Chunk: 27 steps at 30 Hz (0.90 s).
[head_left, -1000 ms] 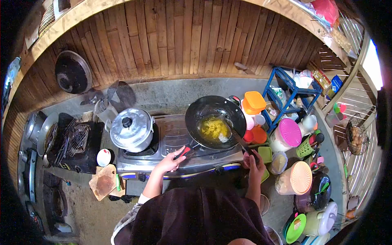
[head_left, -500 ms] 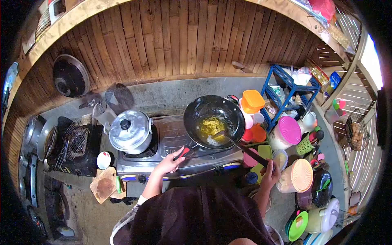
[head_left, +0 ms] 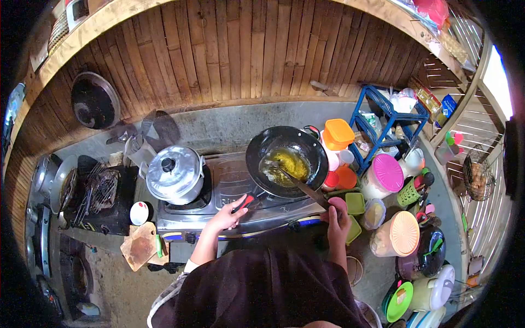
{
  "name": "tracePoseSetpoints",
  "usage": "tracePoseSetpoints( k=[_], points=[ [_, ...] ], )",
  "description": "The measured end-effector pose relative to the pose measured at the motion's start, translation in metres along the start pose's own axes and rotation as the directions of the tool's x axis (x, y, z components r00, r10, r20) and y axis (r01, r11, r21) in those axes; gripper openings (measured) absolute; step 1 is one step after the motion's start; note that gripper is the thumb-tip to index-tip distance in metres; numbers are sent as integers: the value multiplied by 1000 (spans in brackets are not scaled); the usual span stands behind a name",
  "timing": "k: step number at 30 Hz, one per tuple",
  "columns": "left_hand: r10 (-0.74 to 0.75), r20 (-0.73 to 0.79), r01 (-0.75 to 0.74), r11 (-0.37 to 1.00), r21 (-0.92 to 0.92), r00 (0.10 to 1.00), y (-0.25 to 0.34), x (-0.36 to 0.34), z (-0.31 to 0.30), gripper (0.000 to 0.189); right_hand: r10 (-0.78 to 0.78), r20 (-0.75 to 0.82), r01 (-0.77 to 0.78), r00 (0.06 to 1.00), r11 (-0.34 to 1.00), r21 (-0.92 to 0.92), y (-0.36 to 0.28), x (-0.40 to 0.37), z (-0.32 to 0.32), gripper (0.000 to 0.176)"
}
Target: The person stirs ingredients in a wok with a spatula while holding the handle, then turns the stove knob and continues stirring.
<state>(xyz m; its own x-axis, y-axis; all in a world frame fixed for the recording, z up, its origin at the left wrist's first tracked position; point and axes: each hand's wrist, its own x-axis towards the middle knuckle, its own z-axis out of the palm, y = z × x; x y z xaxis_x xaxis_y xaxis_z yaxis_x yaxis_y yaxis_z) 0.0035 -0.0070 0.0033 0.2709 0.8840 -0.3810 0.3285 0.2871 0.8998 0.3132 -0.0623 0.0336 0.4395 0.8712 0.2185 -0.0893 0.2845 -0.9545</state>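
Note:
A black wok sits on the right side of the steel gas stove, with yellow food in bubbling oil inside. My left hand is closed around the wok's red and black handle, to the lower left of the pan. My right hand grips the end of a long dark spatula, whose tip lies in the oil at the left of the food. A lidded silver pot stands on the left burner.
Left of the stove are a cutting board with a green-handled knife, a white bowl and a blackened grill. On the right stand a blue rack, an orange container, a pink-lidded tub and a peach-lidded tub.
My right hand has moved left and slightly forward with the spatula. The spatula's tip has shifted left in the wok, and the yellow food has spread differently. My left hand remains on the handle.

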Motion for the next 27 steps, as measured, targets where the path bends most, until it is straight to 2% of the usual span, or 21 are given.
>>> tracePoseSetpoints(
  k=[2, 4, 6, 7, 10, 12, 15, 17, 18, 20, 21, 24, 25, 27],
  points=[
    [7, -1, -7, 1000, 23, 1000, -1, 1, 0, 53, -15, 70, 22, 997, 995, -96, 0, 0, 5, 19],
    [6, 8, -6, 1000, 12, 1000, 0, 1, -1, 53, -25, 130, 33, 991, 998, -62, 23, 3, 1, 22],
    [3, 20, -3, 1000, 3, 1000, 1, 0, -1, 54, 80, 203, -69, 976, 996, -58, 36, 2, 3, 26],
    [0, 17, 0, 1000, 8, 1000, 2, -1, 0, 54, 110, 229, -85, 967, 989, -118, 47, 4, 2, 32],
    [-1, 15, 1, 1000, 29, 1000, 5, -2, 0, 54, 115, 252, -90, 961, 990, -108, 47, -3, 10, 36],
    [1, 14, -2, 999, 44, 1000, 7, -4, 0, 53, 152, 270, -107, 951, 979, -174, 48, -2, 7, 41],
    [7, 27, -7, 1000, -10, 1000, 6, -4, 0, 53, 181, 255, -141, 950, 976, -167, 45, 0, 2, 43],
    [19, 23, -19, 1000, 5, 1000, 3, -2, 0, 53, 30, 210, 24, 977, 967, -252, 60, 4, -15, 40],
    [17, 22, -17, 1000, 3, 1000, 3, -2, 0, 53, 32, 212, 23, 977, 967, -253, 51, 6, -17, 40],
    [14, 21, -14, 1000, -9, 1000, 3, -2, 0, 53, -191, 193, 262, 963, 839, -477, 16, 8, -16, 33],
    [12, 21, -12, 1000, -10, 1000, 4, -3, 0, 53, 53, 52, -41, 997, 977, -208, 5, 4, -14, 26],
    [4, 19, -4, 1000, -2, 1000, 6, -4, 0, 53, 92, -32, -98, 995, 960, -263, -18, 5, -23, 24],
    [7, 23, -6, 1000, -9, 1000, 7, -4, 0, 53, -16, -65, 9, 998, 994, -110, -19, 5, -21, 18],
    [9, 27, -8, 1000, -16, 1000, 7, -5, 0, 54, -50, -108, 29, 993, 983, -183, -20, 7, -36, 15]
  ],
)
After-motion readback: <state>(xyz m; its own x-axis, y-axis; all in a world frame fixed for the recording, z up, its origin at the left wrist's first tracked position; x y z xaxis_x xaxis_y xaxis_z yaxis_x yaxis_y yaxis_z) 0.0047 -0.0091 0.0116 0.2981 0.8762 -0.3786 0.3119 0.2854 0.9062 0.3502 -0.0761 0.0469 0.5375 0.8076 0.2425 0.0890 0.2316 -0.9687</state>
